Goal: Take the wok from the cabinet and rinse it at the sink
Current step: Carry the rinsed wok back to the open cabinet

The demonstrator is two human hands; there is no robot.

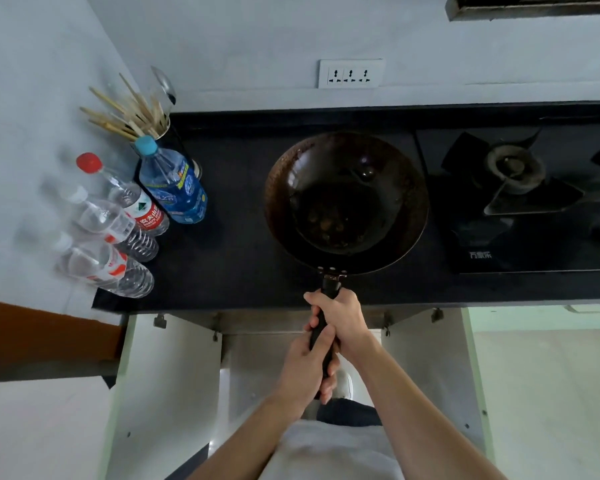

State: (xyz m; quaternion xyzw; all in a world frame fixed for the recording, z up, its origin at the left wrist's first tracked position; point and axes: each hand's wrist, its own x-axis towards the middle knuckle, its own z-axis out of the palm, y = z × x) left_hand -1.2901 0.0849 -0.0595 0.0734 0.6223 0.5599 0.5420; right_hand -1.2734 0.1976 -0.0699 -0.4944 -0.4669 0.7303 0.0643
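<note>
Both hands' fingers [321, 344] clasp the wok [346, 202] handle over the counter [236, 271] edge.

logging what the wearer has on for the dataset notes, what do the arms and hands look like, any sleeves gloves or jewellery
Both forearms are bare up to the bottom edge of the picture, with no sleeves in view. The left hand and the right hand wear no gloves, and no rings, watch or wristband show. Lower down between the arms, a pale grey or white top shows above dark trousers.

Dark brown wok [346, 199], black handle [330, 289]; black countertop [236, 258]; red-capped bottle [125, 194], blue-labelled bottle [174, 183].
</note>
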